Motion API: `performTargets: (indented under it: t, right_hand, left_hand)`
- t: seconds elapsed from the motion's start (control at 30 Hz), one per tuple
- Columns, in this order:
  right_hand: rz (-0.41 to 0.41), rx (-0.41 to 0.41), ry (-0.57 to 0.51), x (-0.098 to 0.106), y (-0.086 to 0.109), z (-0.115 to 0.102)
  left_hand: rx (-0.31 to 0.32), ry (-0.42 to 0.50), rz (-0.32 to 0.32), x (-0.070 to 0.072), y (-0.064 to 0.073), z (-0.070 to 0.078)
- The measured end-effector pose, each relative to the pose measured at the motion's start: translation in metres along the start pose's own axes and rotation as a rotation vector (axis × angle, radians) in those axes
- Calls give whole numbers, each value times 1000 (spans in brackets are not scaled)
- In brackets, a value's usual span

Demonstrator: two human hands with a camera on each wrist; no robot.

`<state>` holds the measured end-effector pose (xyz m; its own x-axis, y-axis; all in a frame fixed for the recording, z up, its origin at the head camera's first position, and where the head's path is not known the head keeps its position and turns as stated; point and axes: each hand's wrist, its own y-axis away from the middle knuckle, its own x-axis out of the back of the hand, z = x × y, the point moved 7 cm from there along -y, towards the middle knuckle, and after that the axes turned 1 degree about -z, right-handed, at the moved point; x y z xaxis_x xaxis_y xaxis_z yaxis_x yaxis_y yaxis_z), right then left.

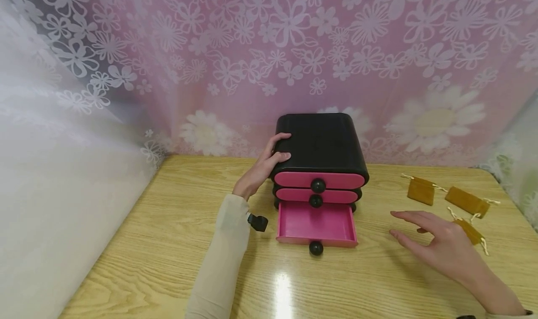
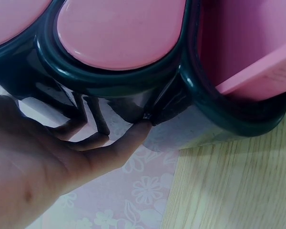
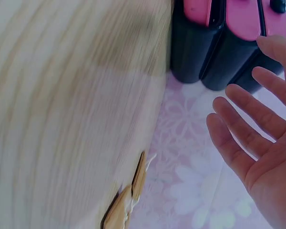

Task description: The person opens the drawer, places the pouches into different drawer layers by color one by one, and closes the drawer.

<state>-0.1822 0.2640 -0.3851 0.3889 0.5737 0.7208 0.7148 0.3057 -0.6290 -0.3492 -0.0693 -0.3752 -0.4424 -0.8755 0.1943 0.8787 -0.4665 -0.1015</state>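
A small black chest of drawers with pink drawer fronts and round black knobs stands on the table. Its bottom drawer is pulled out, and the pink floor inside it shows bare. My left hand rests on the chest's left edge, its fingertips on the black casing; the left wrist view shows the fingers extended along the glossy side. To the right of the chest, my right hand hovers with spread fingers and holds nothing. Beside and beyond it lie several brown drawstring pouches with pale cords.
The wood-grain table ends at a pink flowered curtain close behind the chest. White sheeting hangs along the left side. One pouch lies partly hidden behind the right hand.
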Motion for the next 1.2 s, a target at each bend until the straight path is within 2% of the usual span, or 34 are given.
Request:
performTargets:
  t: [0.23, 0.5, 0.7, 0.93, 1.2]
  right_hand:
    - [-10, -97, 60, 9, 7, 19]
    - [-31, -168, 110, 16, 15, 42]
    - [-98, -275, 137, 21, 26, 66]
    - [-248, -427, 121, 17, 37, 93]
    - [-294, -496, 129, 21, 46, 110]
  left_hand:
    - [-4, 5, 0, 0, -1, 0]
    - [0, 14, -1, 0, 0, 0]
    - [-3, 21, -7, -1, 0, 0]
    - [0, 21, -1, 0, -1, 0]
    - [-6, 18, 0, 0, 0, 1]
